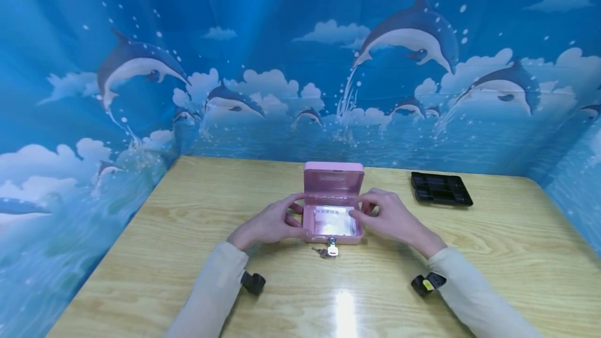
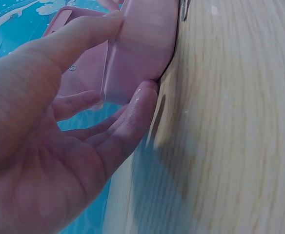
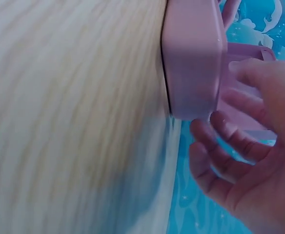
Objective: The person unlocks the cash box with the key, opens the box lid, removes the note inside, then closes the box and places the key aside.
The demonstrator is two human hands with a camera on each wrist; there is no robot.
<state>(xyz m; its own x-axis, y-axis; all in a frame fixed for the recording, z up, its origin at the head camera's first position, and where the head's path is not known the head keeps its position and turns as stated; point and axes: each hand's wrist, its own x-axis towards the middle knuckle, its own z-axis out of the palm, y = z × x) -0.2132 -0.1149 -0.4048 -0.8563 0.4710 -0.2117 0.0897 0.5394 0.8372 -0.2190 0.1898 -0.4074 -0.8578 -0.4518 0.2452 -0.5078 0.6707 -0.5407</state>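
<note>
A small pink metal cash box (image 1: 309, 238) stands on the table with its lid (image 1: 334, 179) raised. Inside lies a pale, shiny rectangular piece (image 1: 332, 222) with a row of small marks; its kind is unclear. A key (image 1: 332, 249) sits in the front lock, with darker keys (image 1: 322, 252) hanging beside it. My left hand (image 1: 277, 219) holds the box's left side, its thumb at the rim (image 2: 114, 39) and its other fingers along the wall. My right hand (image 1: 387, 215) is at the right side, thumb reaching over the rim, other fingers loosely bent outside (image 3: 225, 141). Whether that thumb touches the contents is unclear.
A black compartmented tray (image 1: 441, 203) lies at the back right of the wooden table (image 1: 211, 186). Behind and beside the table hangs a blue dolphin-print cloth (image 1: 263, 134). Each wrist wears a small black camera (image 1: 253, 283).
</note>
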